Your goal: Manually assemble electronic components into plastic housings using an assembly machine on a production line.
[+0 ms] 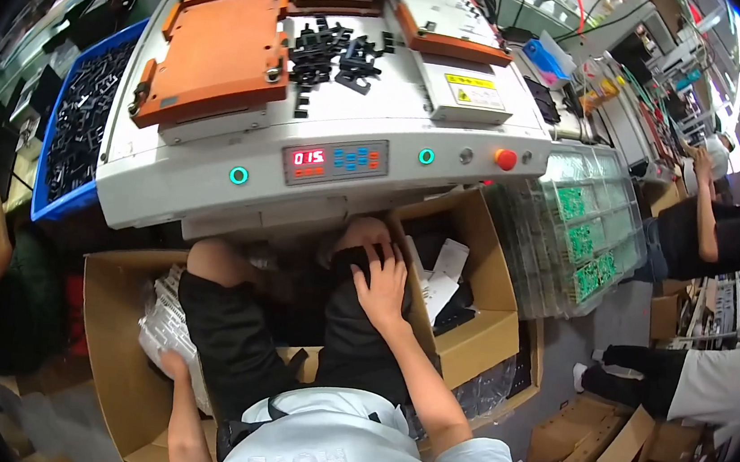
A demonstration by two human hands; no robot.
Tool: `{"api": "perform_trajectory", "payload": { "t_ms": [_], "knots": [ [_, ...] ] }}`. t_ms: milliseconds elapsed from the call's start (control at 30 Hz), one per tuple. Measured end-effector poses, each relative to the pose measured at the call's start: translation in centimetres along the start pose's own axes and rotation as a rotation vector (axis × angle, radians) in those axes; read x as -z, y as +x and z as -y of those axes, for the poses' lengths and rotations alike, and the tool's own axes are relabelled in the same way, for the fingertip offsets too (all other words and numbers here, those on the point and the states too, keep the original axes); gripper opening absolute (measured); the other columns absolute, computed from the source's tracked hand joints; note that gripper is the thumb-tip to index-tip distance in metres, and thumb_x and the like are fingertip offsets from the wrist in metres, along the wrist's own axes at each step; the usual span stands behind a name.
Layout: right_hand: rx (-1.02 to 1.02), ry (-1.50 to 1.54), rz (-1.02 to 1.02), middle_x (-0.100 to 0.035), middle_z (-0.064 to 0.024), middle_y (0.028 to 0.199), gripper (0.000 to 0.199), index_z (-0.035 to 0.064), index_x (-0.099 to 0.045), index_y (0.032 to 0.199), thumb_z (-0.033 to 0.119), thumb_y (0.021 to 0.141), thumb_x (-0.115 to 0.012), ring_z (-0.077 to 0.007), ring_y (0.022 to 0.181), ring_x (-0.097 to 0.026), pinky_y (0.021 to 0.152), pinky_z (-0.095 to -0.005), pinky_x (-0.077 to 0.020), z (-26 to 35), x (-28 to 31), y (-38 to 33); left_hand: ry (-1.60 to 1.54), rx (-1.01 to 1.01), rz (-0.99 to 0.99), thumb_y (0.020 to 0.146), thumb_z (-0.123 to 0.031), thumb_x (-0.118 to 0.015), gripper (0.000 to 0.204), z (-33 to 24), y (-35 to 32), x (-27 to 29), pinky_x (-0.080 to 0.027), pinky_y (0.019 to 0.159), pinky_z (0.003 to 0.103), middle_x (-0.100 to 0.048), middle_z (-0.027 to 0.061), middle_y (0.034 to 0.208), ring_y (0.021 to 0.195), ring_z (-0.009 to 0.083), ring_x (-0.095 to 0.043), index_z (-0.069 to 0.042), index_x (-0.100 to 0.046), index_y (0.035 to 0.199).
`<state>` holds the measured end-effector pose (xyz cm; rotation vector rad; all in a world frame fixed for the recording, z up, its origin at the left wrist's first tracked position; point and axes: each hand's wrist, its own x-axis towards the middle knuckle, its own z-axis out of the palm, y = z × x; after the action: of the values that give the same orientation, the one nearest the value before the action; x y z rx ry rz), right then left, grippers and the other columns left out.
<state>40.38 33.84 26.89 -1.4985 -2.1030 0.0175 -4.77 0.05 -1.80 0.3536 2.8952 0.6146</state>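
Observation:
My left hand (175,364) reaches into the open cardboard box (120,331) on my left. It is closed on the edge of a clear plastic tray (164,322) with moulded pockets; part of the fingers is hidden. My right hand (381,288) lies on my right knee with its fingers spread and nothing in them. Beside it, to the right, stands another cardboard box (477,346) holding white pieces (444,279) and dark items I cannot make out.
Ahead is a white machine (203,186) with an orange fixture plate (217,57), loose black plastic parts (334,56) and a red button (505,159). A blue bin (47,152) of black parts stands left. Clear trays with green circuit boards (578,239) stand right. Other people work nearby.

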Motion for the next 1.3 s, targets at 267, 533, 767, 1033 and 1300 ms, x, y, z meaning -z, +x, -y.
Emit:
{"api": "perform_trajectory", "payload": {
  "t_ms": [267,533,767,1033,1300],
  "knots": [
    [-0.451,0.486,-0.037,-0.066,-0.0151,0.098,0.023,0.0009,-0.064,0.108,0.017,0.092,-0.057,-0.0279,0.094,-0.064,0.085,-0.0364,-0.0488,-10.4,6.6,0.2,-0.980,-0.033,-0.053,0.098,-0.016,-0.044,0.031,-9.6,-4.7,18.3,-0.044,0.092,0.038,-0.058,0.0146,0.115,0.102,0.0239,-0.057,0.004,-0.049,0.121],
    [-0.548,0.144,0.209,-0.067,-0.0180,0.100,0.025,0.0020,-0.065,0.108,0.017,0.089,-0.059,-0.0289,0.089,-0.066,0.078,-0.0349,-0.0505,-18.3,5.0,-3.3,-2.023,-0.074,1.001,0.097,-0.027,-0.049,0.047,-23.0,-10.7,26.8,-0.043,0.067,0.031,-0.053,0.0051,0.091,0.070,0.0136,-0.046,-0.022,-0.036,0.142],
    [-0.377,0.995,0.307,-0.067,-0.0061,0.100,0.021,-0.0002,-0.064,0.109,0.012,0.094,-0.055,-0.0121,0.096,-0.062,0.087,-0.0241,-0.0465,-2.9,11.7,3.5,-1.768,0.195,1.961,0.090,-0.054,-0.048,0.052,-39.5,-23.3,23.1,-0.035,0.054,0.028,-0.045,0.0011,0.067,0.058,0.0137,-0.043,-0.003,-0.054,0.090],
    [-0.452,1.469,0.886,-0.063,-0.0026,0.104,0.037,0.0032,-0.047,0.129,0.021,0.097,-0.055,-0.0065,0.090,-0.058,0.083,-0.0234,-0.0466,7.8,15.1,6.4,-1.451,0.295,2.243,0.094,-0.050,-0.042,0.056,-44.4,-26.7,23.3,-0.046,0.063,0.029,-0.056,0.0119,0.085,0.067,0.0212,-0.054,0.003,-0.050,0.112],
    [-0.302,1.367,0.742,-0.065,-0.0025,0.103,0.026,0.0008,-0.055,0.116,0.017,0.095,-0.056,-0.0064,0.086,-0.059,0.077,-0.0224,-0.0468,9.7,14.1,9.8,-1.762,0.106,1.623,0.093,-0.037,-0.057,0.063,-40.6,-21.5,26.1,-0.047,0.099,0.041,-0.053,0.0092,0.129,0.120,0.0231,-0.052,-0.005,-0.033,0.141]
  ]
}}
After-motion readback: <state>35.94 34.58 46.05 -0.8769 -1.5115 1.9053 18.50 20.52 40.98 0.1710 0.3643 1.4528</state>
